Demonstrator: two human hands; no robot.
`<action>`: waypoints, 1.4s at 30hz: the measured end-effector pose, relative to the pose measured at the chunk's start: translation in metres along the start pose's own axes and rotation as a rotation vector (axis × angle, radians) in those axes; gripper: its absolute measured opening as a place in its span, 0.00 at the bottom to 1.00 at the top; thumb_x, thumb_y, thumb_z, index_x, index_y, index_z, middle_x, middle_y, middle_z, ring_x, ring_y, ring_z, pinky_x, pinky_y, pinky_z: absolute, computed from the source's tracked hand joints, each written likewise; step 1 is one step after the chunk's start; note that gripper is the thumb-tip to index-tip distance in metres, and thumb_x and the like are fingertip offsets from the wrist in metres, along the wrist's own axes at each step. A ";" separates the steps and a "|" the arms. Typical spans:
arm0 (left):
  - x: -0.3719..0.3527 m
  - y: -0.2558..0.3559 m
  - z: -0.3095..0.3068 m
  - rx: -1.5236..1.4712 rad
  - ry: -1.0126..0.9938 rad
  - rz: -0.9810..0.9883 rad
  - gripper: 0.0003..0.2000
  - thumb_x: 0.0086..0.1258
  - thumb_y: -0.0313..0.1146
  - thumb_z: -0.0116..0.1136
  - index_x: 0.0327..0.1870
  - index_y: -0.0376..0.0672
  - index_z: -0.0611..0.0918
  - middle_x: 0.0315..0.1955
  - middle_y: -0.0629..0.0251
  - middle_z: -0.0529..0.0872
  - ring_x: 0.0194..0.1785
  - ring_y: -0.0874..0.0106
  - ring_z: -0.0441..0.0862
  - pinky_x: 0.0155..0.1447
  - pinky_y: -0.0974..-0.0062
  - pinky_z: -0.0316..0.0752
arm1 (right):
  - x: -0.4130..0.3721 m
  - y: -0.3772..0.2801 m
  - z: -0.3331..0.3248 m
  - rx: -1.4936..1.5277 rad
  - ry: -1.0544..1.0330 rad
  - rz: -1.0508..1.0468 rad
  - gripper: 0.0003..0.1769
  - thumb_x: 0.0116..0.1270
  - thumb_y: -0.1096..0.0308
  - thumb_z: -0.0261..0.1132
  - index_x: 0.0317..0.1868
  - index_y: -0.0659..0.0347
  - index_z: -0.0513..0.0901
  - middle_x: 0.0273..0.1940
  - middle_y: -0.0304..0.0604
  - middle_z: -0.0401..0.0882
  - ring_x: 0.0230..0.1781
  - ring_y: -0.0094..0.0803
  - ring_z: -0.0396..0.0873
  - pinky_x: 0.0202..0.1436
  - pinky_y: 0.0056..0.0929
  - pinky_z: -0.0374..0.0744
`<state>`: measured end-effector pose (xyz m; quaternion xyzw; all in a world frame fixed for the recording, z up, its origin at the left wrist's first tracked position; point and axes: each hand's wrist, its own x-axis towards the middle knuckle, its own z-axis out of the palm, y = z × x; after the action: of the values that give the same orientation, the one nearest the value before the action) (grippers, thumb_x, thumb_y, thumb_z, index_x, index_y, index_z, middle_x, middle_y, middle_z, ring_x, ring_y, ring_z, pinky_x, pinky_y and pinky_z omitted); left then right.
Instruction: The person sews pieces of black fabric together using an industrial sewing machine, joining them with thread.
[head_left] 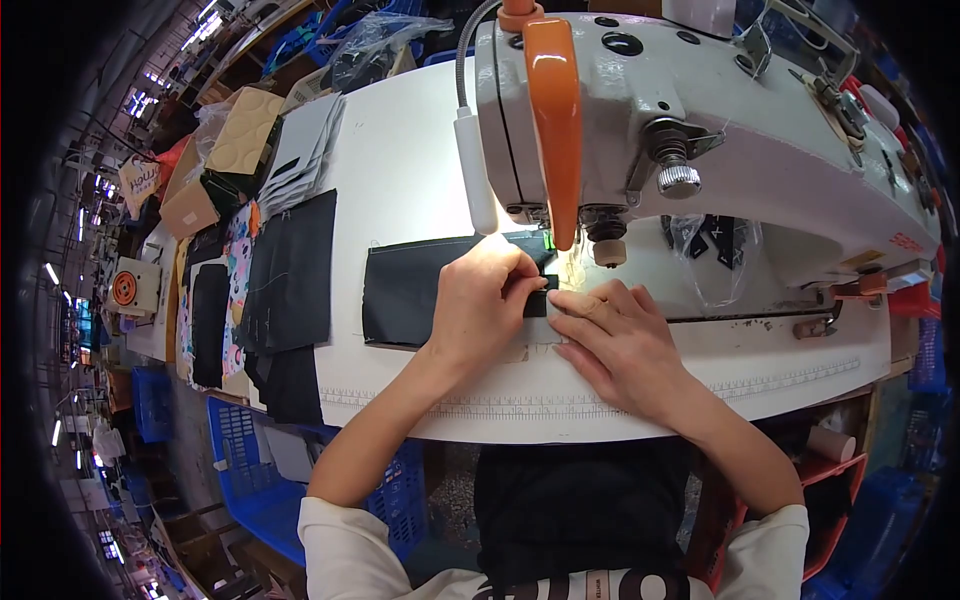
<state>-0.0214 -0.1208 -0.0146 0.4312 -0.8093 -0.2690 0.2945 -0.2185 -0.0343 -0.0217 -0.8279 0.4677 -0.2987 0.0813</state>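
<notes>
Nearest the wearer, below the table (420, 405) edge: blue crate (245, 490) front-left of the machine (740, 110), red bin (843, 515) front-right of it. Printed ruler (480, 410) runs along the table in front of the machine.

Right hand (625, 345): just in front of the machine's needle area, fingers bent and slightly spread, fingertips down at the right end of the black cloth (395, 295); cannot tell if it has hold of anything. Left hand (475, 300): on the cloth, front-left of the needle area, thumb and forefinger pinched together at the cloth's right end; what's between the tips is too small to tell.

Cloth lies flat on the table, right end at the machine's needle area, rest reaching left of it. Orange cover (553, 120) on the machine's front; lit lamp (476, 180) hangs at its left side. Clear bag (735, 285) with black pieces (722, 235) under the machine's arm.

Farther left of the machine: black stack (290, 280), grey stack (300, 150) behind it, then carton (190, 205).
</notes>
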 end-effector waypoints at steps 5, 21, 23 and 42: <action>-0.016 0.014 0.003 0.120 0.167 0.138 0.09 0.60 0.21 0.69 0.41 0.39 0.84 0.41 0.58 0.84 0.40 0.59 0.84 0.40 0.65 0.80 | 0.002 0.000 0.000 0.034 0.009 0.009 0.14 0.64 0.66 0.73 0.50 0.56 0.87 0.59 0.31 0.83 0.52 0.32 0.77 0.55 0.34 0.72; -0.040 0.003 -0.001 0.249 0.042 0.388 0.21 0.52 0.13 0.61 0.50 0.35 0.85 0.54 0.57 0.86 0.62 0.55 0.84 0.64 0.61 0.82 | 0.001 0.003 0.002 0.029 0.028 0.022 0.09 0.63 0.69 0.74 0.44 0.57 0.87 0.56 0.32 0.85 0.51 0.33 0.77 0.55 0.35 0.71; -0.039 0.004 -0.002 0.239 0.007 0.390 0.20 0.53 0.13 0.61 0.50 0.34 0.85 0.57 0.56 0.86 0.65 0.55 0.83 0.65 0.61 0.81 | 0.002 0.003 0.001 0.029 0.021 0.017 0.09 0.63 0.69 0.74 0.44 0.57 0.87 0.56 0.32 0.85 0.51 0.33 0.77 0.54 0.34 0.71; -0.054 0.006 -0.016 0.266 -0.288 0.335 0.28 0.69 0.22 0.60 0.72 0.32 0.74 0.77 0.54 0.68 0.81 0.56 0.64 0.80 0.56 0.65 | -0.005 0.010 -0.008 0.108 0.076 0.020 0.12 0.63 0.77 0.72 0.47 0.60 0.88 0.54 0.36 0.87 0.49 0.36 0.81 0.51 0.35 0.75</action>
<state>0.0110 -0.0750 -0.0131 0.2832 -0.9313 -0.1663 0.1573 -0.2322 -0.0347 -0.0217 -0.8058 0.4618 -0.3537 0.1110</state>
